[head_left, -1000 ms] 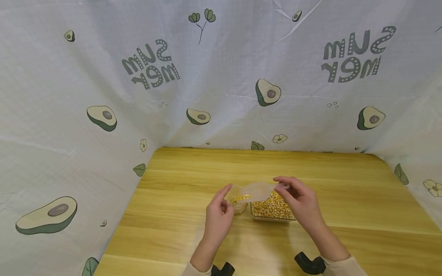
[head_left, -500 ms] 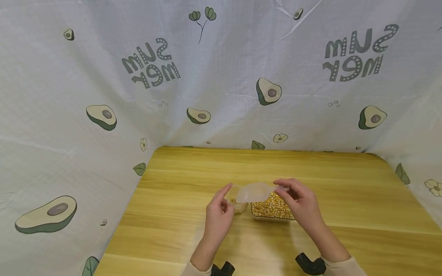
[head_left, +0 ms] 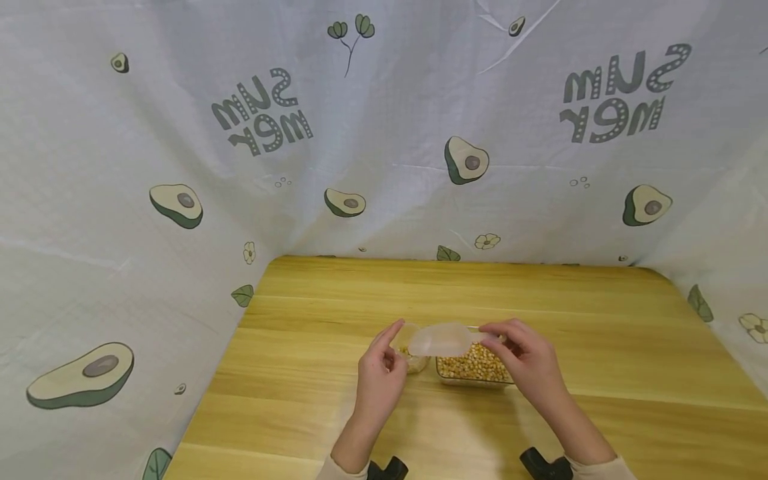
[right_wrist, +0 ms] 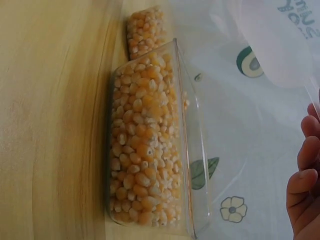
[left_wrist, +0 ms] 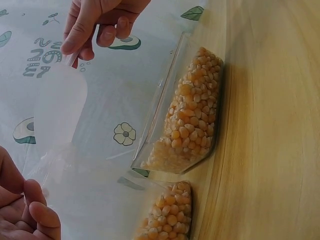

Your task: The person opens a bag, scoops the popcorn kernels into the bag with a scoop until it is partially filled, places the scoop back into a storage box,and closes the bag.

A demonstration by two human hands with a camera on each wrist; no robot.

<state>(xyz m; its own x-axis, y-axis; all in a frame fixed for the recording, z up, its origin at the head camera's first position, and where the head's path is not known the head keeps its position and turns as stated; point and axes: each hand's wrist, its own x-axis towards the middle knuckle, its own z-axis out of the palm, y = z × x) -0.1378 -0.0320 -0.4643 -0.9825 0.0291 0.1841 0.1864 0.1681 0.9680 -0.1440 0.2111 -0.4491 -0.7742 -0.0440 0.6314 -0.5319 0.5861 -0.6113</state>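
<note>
White scoop [head_left: 441, 340], rounded, cloudy; clear bag [left_wrist: 95, 205], yellow-orange kernels [left_wrist: 165, 217] at bottom.

A table [head_left: 600, 333] with yellow wood grain and rounded far corners is bordered at the back and both sides by a pale hanging sheet [head_left: 390, 113]. The sheet is printed with avocado halves [head_left: 466, 161], leaves [head_left: 448, 253], pale flowers [head_left: 487, 241] and mirrored grey "summer" lettering [head_left: 613, 120], and is crossed by shallow creases [head_left: 521, 38].

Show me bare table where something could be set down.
Bare: the table left of the left hand, right of the right hand, and behind the corn container up to the curtain. Crowded: in between, where plastic bag, corn container and scoop cluster.
</note>
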